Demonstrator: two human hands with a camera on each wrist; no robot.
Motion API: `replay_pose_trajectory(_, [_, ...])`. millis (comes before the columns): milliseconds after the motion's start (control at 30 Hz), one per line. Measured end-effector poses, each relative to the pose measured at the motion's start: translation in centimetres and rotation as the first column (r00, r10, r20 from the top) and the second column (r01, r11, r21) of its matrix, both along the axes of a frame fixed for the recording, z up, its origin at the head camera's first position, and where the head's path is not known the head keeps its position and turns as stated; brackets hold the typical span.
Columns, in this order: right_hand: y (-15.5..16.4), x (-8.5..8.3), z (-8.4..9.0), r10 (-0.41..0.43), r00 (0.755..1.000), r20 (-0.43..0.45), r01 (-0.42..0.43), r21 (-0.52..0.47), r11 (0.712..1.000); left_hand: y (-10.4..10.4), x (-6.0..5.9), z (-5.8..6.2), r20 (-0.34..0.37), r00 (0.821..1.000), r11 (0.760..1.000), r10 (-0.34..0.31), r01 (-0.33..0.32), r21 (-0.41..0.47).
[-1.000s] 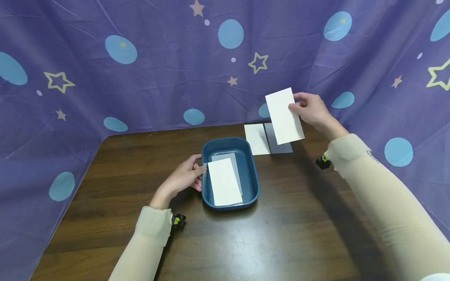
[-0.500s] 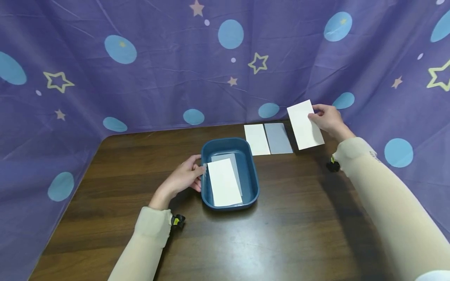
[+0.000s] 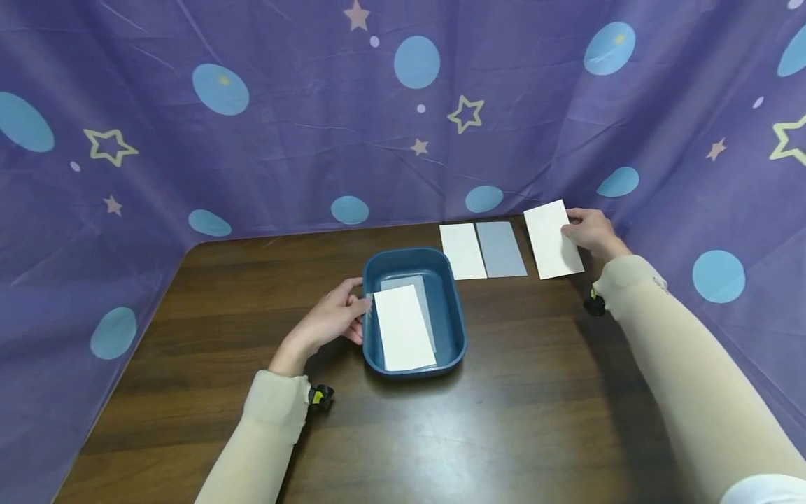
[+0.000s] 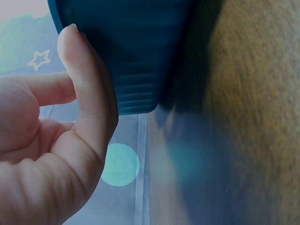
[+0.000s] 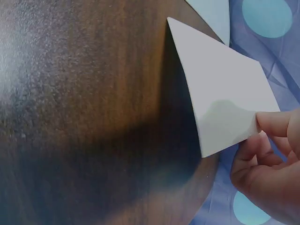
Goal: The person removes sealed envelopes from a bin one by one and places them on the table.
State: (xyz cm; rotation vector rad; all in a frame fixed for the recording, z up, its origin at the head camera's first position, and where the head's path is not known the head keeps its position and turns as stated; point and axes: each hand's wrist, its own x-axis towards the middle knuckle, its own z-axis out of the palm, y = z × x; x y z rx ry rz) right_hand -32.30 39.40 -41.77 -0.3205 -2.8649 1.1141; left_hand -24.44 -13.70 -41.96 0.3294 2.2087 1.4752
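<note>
Card (image 3: 554, 239), long axis running near to far, its far end leaning left, is just left of the right hand (image 3: 592, 232), whose fingers pinch its right edge; farther left, the left hand (image 3: 330, 313) grips the box (image 3: 448, 329).

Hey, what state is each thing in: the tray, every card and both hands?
Blue tray: upright, with two cards inside.
Tray's white card: lying over the grey one.
Tray's grey card: partly covered.
Loose white card: flat on the table.
Loose grey card: flat beside it.
Held white card: tilted.
Left hand: gripping the tray's rim.
Right hand: pinching the held card's edge.
</note>
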Motion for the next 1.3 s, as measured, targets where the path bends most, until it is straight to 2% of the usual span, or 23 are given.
replay_pose_trajectory(400, [-0.8,-1.1,-2.5,-0.030,0.999,-0.028,0.034,0.135,0.990,0.0,0.0,-0.2,0.007,1.000,1.000,0.000,0.000,0.009])
replay_pose_trajectory(600, [-0.8,-1.3,-3.4,-0.043,0.999,-0.012,0.045,0.200,0.979,0.0,0.1,-0.3,0.011,1.000,1.000,0.007,-0.007,0.013])
replay_pose_trajectory(1033, [-1.7,-1.8,-3.9,-0.068,0.998,-0.011,0.068,0.257,0.964,0.0,0.2,-0.1,0.011,1.000,1.000,0.012,-0.013,0.021])
replay_pose_trajectory(1300, [-1.8,-1.9,-4.2,-0.035,0.999,-0.036,0.044,0.287,0.957,0.0,0.0,-0.2,0.004,1.000,1.000,0.009,-0.010,0.023])
